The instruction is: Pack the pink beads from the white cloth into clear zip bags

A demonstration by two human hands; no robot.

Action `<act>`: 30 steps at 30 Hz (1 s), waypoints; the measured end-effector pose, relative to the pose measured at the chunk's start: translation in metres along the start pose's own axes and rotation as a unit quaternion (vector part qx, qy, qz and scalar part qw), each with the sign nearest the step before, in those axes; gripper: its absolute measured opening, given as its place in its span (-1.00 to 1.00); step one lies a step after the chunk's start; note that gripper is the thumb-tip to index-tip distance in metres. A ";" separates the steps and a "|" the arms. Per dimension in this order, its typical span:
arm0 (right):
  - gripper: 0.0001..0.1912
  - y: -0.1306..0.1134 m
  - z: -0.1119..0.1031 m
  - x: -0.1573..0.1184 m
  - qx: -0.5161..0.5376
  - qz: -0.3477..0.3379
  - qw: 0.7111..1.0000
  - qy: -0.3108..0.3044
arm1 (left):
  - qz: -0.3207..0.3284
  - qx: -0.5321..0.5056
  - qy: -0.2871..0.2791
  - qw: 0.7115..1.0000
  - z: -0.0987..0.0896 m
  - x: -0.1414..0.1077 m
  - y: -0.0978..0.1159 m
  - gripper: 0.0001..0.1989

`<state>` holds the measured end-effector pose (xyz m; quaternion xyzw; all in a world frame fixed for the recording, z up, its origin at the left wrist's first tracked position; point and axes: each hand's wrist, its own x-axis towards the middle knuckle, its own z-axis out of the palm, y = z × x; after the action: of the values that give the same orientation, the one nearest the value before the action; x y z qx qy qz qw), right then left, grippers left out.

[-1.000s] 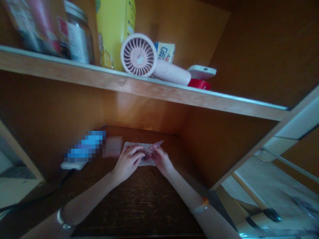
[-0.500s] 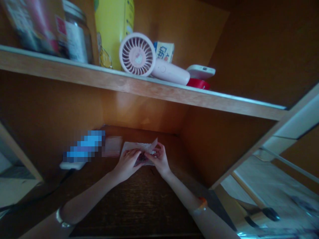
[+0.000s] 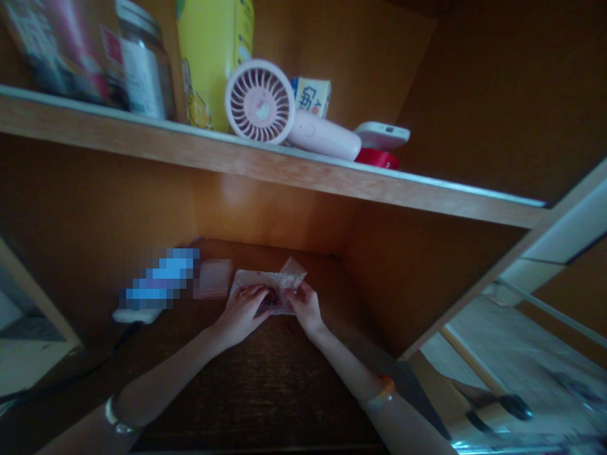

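Observation:
A pale sheet (image 3: 244,278) lies on the dark wooden surface, under both hands. My left hand (image 3: 246,309) rests on its left part, fingers curled around the edge of a small dark item (image 3: 271,298) whose details are too blurred to make out. At the right, my right hand (image 3: 304,306) pinches a small clear plastic bag (image 3: 293,272), which sticks up above the fingertips. Left of the sheet lies a flat, translucent pinkish packet (image 3: 213,279), touched by neither hand.
A shelf edge (image 3: 265,165) crosses above the hands, bearing a pink handheld fan (image 3: 260,102), a yellow container (image 3: 213,57), a jar (image 3: 142,69) and a white device (image 3: 383,134). A blurred-out phone (image 3: 164,278) stands at left, with a cable (image 3: 118,347) nearby.
The clear plastic in my right hand has shifted left and spread flatter, and the right fingers have closed in more. My left hand has hardly moved.

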<state>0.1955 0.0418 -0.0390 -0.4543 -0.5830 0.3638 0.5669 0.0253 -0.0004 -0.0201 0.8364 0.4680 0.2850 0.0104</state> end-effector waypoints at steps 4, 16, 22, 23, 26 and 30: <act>-0.82 -0.009 -0.002 -0.001 0.035 0.012 0.999 0.009 | -0.019 -0.012 0.056 0.998 0.005 0.000 -0.003 -0.63; -0.79 -0.024 -0.001 -0.006 0.084 -0.005 0.996 -0.020 | -0.063 -0.142 0.116 0.981 0.000 0.009 -0.009 -0.86; -0.78 -0.018 0.001 -0.005 0.120 -0.003 0.992 -0.028 | -0.074 -0.183 0.159 0.967 -0.008 0.009 -0.005 -0.85; -0.79 -0.018 0.001 -0.005 0.120 -0.006 0.992 -0.028 | -0.078 -0.188 0.163 0.965 -0.009 0.010 -0.004 -0.85; -0.80 -0.020 0.000 -0.005 0.115 -0.014 0.993 -0.035 | -0.081 -0.203 0.160 0.963 -0.010 0.010 -0.002 -0.85; -0.79 -0.022 -0.001 -0.005 0.104 -0.010 0.994 -0.039 | -0.079 -0.203 0.137 0.966 -0.010 0.010 0.001 -0.84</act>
<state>0.1933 0.0298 -0.0203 -0.3721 -0.5681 0.4344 0.5917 0.0250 0.0049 -0.0067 0.7301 0.4619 0.4841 0.1387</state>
